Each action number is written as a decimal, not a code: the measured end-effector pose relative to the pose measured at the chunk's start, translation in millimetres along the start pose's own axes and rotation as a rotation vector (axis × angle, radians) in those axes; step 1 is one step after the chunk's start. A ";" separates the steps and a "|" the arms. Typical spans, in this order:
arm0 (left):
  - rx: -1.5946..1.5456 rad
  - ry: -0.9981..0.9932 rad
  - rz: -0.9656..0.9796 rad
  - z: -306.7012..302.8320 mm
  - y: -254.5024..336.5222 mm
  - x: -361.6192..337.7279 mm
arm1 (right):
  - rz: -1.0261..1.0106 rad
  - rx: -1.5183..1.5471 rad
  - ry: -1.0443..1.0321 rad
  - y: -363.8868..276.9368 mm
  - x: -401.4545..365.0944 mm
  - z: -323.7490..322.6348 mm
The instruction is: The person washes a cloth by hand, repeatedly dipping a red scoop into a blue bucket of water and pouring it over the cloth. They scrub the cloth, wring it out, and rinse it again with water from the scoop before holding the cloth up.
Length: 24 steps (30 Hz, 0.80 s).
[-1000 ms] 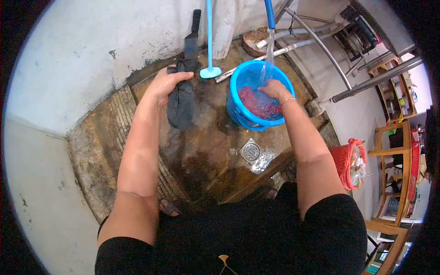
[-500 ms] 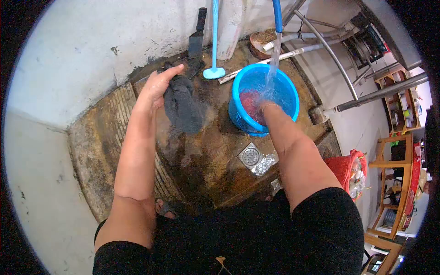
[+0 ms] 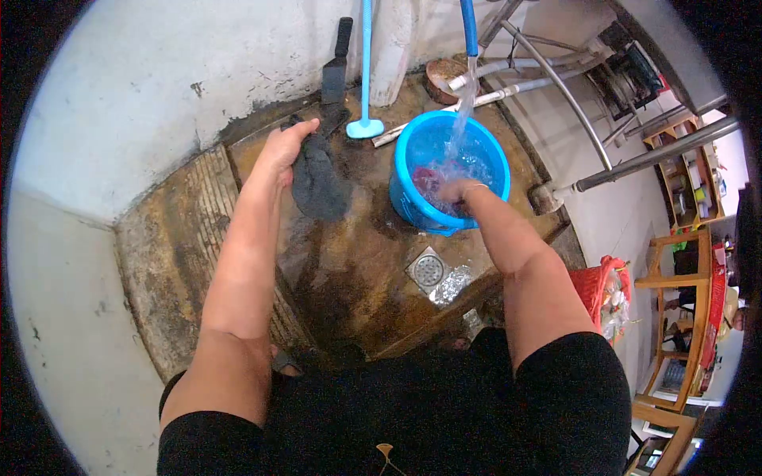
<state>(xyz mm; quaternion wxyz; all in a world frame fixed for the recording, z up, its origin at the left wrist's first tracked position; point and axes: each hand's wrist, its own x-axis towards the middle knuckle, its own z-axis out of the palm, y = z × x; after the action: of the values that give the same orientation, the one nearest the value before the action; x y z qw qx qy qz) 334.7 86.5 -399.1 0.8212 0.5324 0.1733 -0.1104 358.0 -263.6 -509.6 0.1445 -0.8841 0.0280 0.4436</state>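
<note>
My left hand point(image 3: 287, 151) is closed on a wet dark grey cloth point(image 3: 319, 181) that hangs down over the wet floor, its thumb stretched along the top. To the right stands a blue plastic bucket point(image 3: 402, 190), with water point(image 3: 468, 86) running into it from a blue hose point(image 3: 469, 28). My right hand point(image 3: 460, 189) reaches into the bucket, next to a reddish thing point(image 3: 426, 181) that looks like cloth in the churning water. Splashing hides the fingers of that hand, so whether they grip anything does not show.
A light blue long-handled brush point(image 3: 365, 128) and a dark scraper point(image 3: 334, 73) lean on the wall. A floor drain point(image 3: 429, 270) lies before the bucket. White pipes point(image 3: 508, 92) run behind it. A red basket point(image 3: 589, 287) with rubbish and a wooden chair point(image 3: 675, 282) stand at right.
My right hand has lifted a little inside the bucket, so more of it shows above the water. The grey cloth stays in my left hand and has shifted slightly. The view has moved slightly.
</note>
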 end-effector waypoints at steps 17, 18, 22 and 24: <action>0.272 -0.250 -0.282 59.0 -46.9 -10.6 | -0.357 1.345 -0.164 -35.9 -151.7 -13.2; 0.291 -0.304 -0.266 62.6 -46.6 -14.8 | -0.415 1.322 -0.116 -45.8 -156.7 -9.3; 0.646 -0.320 -0.204 62.7 -67.7 5.1 | -0.536 1.385 0.002 -87.0 -159.9 16.3; 0.756 -0.392 -0.200 57.4 -67.9 1.9 | -0.564 1.438 0.081 -109.6 -151.2 26.4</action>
<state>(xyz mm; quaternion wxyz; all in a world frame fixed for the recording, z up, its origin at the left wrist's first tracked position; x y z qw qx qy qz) 321.1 6.3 -435.2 0.5713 0.7451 0.0124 -0.3438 265.6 -163.2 -379.3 0.7894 -0.5623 0.0883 0.2302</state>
